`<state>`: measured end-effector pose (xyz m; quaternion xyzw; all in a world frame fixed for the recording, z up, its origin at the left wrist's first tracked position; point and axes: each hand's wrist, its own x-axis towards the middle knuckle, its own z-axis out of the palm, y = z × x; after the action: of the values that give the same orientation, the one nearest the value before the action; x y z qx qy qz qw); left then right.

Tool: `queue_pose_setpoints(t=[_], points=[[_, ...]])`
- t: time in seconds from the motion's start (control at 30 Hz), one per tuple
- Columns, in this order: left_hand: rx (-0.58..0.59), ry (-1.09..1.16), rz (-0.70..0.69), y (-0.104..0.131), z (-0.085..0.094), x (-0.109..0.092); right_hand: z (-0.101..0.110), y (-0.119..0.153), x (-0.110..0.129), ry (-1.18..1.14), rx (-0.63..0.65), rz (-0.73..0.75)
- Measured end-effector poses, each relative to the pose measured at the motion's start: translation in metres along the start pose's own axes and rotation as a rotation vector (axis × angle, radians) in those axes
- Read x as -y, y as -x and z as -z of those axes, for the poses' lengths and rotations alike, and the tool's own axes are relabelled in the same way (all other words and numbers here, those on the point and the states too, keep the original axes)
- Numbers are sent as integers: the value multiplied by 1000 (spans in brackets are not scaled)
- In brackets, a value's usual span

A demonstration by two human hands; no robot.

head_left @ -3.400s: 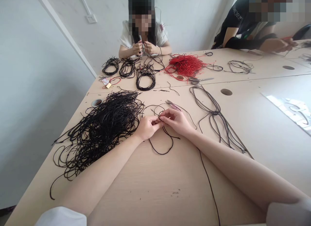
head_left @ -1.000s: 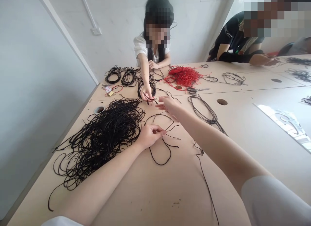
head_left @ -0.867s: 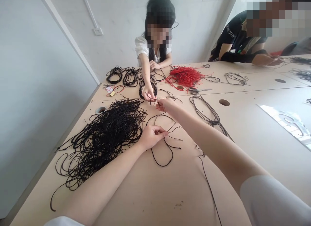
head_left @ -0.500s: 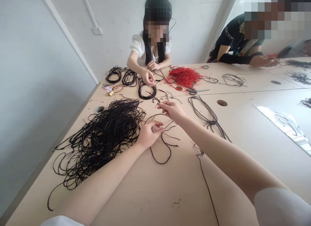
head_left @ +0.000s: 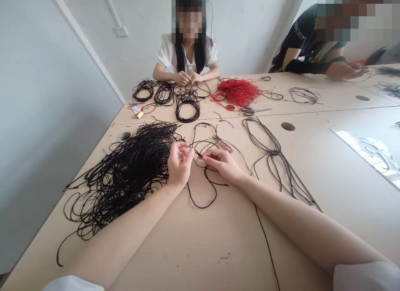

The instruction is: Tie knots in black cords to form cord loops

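Note:
My right hand (head_left: 223,165) pinches a black cord (head_left: 202,206) at a small dark knot (head_left: 200,155) between thumb and fingertips. Just left of it, my left hand (head_left: 180,164) has its fingers curled and its thumb up against the same cord, a short stretch away from the knot. The cord's loops spread over the table around both hands. Beside my left hand lies a large tangled heap of black cords (head_left: 134,161). A small pinkish tool (head_left: 225,145) lies behind my right hand; its kind is unclear.
On the table (head_left: 150,257) a tied bundle of cords (head_left: 275,152) lies to the right. Farther back are coiled black cords (head_left: 187,111), a red cord pile (head_left: 237,92) and scissors (head_left: 249,111). A person (head_left: 187,70) sits opposite; another (head_left: 300,53) works at right.
My right hand has drawn the cord down toward me, and my left hand has risen beside it and closed near the cord. The person opposite has pulled their reaching hand back.

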<state>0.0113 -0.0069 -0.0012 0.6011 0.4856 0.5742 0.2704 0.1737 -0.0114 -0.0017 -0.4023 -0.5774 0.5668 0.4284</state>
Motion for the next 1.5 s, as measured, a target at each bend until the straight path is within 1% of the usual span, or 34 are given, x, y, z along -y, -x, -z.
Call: queue_pose_setpoints(t=[0.03, 0.1, 0.17, 0.23, 0.3, 0.47, 0.53, 0.67, 0.7, 0.77, 0.87, 1.0, 1.3, 1.4, 1.5], points=[[-15, -52, -36, 0, 1, -1, 1, -1, 0, 9, 16, 12], [13, -184, -122, 1, 2, -4, 3, -2, 1, 29, 37, 38], [102, -257, -177, 1, 3, -7, 4, -3, 1, 47, 43, 70], [205, -268, -187, 1, 3, -9, 5, -3, 2, 58, 40, 102], [269, -241, -163, 1, 2, -10, 5, -3, 2, 65, 13, 135], [361, -126, -54, 2, 2, -10, 5, -5, -2, 99, -58, 180], [369, -61, -4, 2, 1, -9, 5, -6, -5, 122, -118, 201], [361, 109, 122, 3, -2, -4, 3, -6, -7, 273, -323, 307], [347, 131, 140, 3, -3, -2, 3, -5, -6, 329, -357, 347], [315, 148, 155, 2, -3, 0, 1, -3, -5, 434, -380, 429], [306, 135, 142, 2, -3, 1, -1, -1, -4, 521, -329, 476], [330, 91, 104, 2, -2, 1, -2, 1, -4, 537, -253, 434], [407, 0, 36, 2, -1, -3, -1, 0, -2, 462, -227, 368], [439, 24, 51, 3, 0, -6, -1, 0, -4, 440, -206, 340], [443, 93, 96, 4, -1, -6, -1, 0, -4, 422, -184, 341]])
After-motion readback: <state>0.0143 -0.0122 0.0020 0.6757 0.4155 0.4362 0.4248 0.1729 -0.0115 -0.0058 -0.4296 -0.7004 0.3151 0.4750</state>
